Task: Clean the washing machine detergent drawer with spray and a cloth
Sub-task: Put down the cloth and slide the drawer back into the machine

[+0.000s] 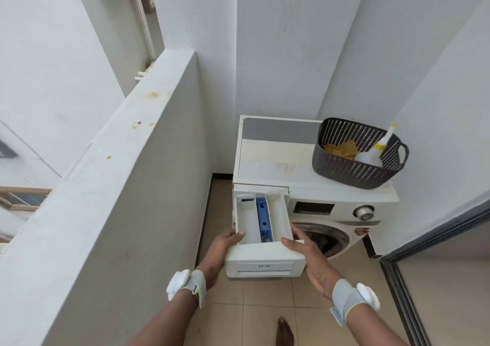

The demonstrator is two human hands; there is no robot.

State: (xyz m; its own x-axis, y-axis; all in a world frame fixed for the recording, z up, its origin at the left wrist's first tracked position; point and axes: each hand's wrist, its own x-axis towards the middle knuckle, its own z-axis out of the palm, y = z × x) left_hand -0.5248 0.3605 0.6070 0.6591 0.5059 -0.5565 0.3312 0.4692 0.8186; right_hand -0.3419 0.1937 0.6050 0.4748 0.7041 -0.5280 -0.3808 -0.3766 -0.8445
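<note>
- Head view: the detergent drawer is a long white box of smooth moulded plastic, pulled far out of the washing machine; whether its back end is still in the slot I cannot tell.
- Its long axis runs from the slot at the machine's upper left corner toward the person, with the flat rectangular front panel nearest the camera and the open top facing up.
- Inside, thin walls split it into lengthwise compartments; a narrow blue insert with small holes lies along the middle one, parallel to the drawer.
- The left hand grips the drawer's left front corner, thumb hooked over the rim and fingers hidden underneath.
- The right hand clasps the right front corner, thumb lying on the rim and fingers curled down the side.
- Both wrists wear pale fabric bands with rounded white pods.
- On the machine's flat, faintly stained top stands a dark perforated plastic basket with loop handles.
- In it lie a crumpled yellow cloth and a translucent white spray bottle, leaning with its nozzle up to the right.
- The machine front shows a round metallic dial and a round door.
- The floor is beige tile; the walls are matte white plaster.
</note>
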